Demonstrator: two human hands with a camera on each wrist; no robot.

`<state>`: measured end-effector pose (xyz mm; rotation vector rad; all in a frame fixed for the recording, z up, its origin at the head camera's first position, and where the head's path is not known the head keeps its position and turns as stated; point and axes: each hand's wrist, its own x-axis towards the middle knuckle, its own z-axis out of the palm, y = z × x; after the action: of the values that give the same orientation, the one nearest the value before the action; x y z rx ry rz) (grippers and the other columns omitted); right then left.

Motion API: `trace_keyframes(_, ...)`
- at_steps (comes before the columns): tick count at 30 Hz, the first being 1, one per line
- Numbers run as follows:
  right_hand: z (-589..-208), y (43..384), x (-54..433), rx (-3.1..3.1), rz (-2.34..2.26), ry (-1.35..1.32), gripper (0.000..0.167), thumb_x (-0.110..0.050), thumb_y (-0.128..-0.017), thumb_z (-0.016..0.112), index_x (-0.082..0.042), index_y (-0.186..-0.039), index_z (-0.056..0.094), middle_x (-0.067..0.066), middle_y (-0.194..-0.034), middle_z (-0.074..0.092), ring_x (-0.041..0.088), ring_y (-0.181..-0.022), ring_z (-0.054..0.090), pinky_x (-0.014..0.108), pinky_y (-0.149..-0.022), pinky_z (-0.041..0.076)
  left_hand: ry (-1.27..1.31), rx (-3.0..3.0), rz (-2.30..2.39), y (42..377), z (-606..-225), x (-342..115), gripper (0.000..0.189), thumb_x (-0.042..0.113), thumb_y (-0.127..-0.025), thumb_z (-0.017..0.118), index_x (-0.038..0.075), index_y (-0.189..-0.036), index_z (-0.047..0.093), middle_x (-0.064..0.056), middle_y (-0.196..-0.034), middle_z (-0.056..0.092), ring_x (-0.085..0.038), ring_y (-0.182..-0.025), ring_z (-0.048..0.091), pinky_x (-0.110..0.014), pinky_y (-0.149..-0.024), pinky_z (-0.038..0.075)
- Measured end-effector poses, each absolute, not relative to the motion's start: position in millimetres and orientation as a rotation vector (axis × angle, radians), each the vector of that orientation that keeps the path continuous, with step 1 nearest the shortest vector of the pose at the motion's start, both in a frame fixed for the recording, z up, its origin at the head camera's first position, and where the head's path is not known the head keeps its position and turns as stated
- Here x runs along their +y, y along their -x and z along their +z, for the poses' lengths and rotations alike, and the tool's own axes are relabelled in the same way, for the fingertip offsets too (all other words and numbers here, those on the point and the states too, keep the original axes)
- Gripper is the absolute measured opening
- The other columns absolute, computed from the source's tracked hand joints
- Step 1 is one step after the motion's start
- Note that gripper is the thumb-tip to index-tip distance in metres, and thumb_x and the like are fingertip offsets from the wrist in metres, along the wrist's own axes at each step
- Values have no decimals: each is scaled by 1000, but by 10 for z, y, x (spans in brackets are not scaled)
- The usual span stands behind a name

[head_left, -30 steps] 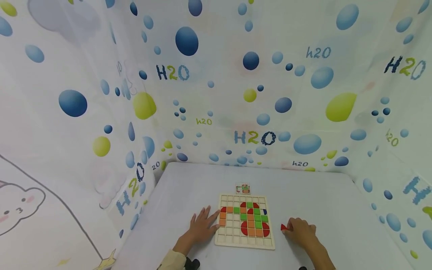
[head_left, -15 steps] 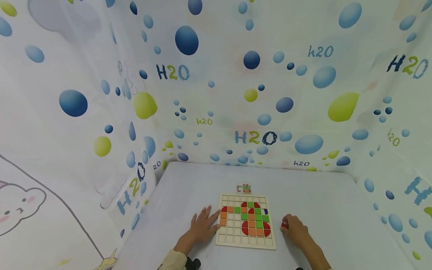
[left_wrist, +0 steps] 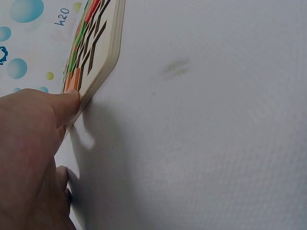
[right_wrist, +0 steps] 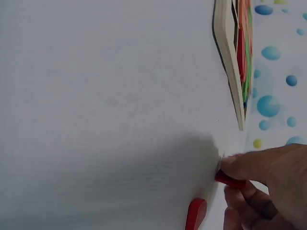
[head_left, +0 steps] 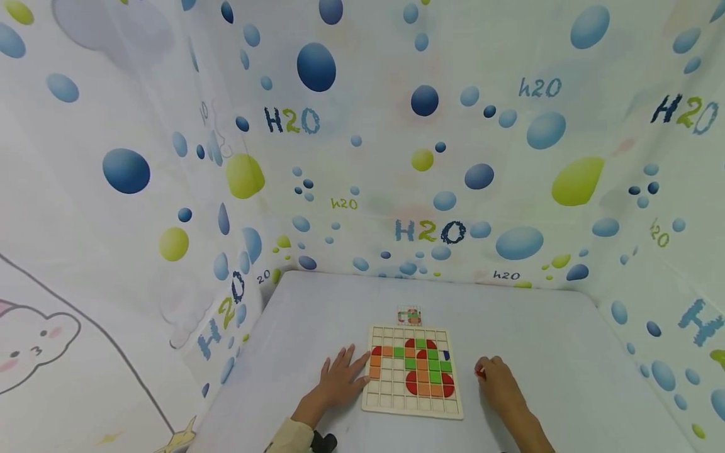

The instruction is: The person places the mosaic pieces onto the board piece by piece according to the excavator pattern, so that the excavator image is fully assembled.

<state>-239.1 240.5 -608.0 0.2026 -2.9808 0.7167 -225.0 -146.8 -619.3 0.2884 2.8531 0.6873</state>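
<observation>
A square wooden grid board [head_left: 379,402] lies on the table, partly filled with red, orange and green tiles and one dark blue piece [head_left: 445,355]. My left hand [head_left: 340,379] is spread flat beside it, thumb and forefinger touching the left edge; in the left wrist view the thumb presses that edge. Right of the board, my right hand [head_left: 501,385] pinches a small red tile [right_wrist: 231,179] between thumb and fingers, mostly covered by them in the head view. A second red tile [right_wrist: 195,214] lies near that hand in the right wrist view.
Behind the board lies a small card [head_left: 409,315] with a coloured grid pattern. The table [head_left: 317,302] has a pale cover. Curtains [head_left: 362,170] printed with bubbles and H2O lettering enclose it at the back and both sides.
My right hand has shifted slightly toward the back, its fingers closing further over the red tile, which now shows less. The left hand and board keep their places.
</observation>
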Motion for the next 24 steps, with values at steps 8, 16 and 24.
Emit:
trace_keyframes(8,-6074,2368,2381,-3135,758,-180,17,-13,-90,84,-6,-103,75,2,-89,59,17,-81,53,38,-78,55,-277,2847,679,2251,-6182,-1473,62,50,-107,56,25,-162,44,-19,-173,27,-44,-160,21,-75,-123,11)
trace_keyframes(16,-6111,2278,2438,-3120,781,-219,20,-13,-95,79,-5,-113,81,-1,-94,62,13,-82,57,32,-70,52,-275,2848,689,2246,-6197,-1467,62,50,-107,55,25,-162,44,-19,-173,27,-45,-160,20,-75,-123,11)
trace_keyframes(24,-6116,2253,2466,-3129,680,-185,32,-18,-87,87,-8,-113,73,3,-95,65,19,-89,64,51,-77,52,-276,2847,697,2240,-6179,-1464,62,50,-107,56,24,-162,44,-20,-173,27,-45,-160,21,-75,-123,10)
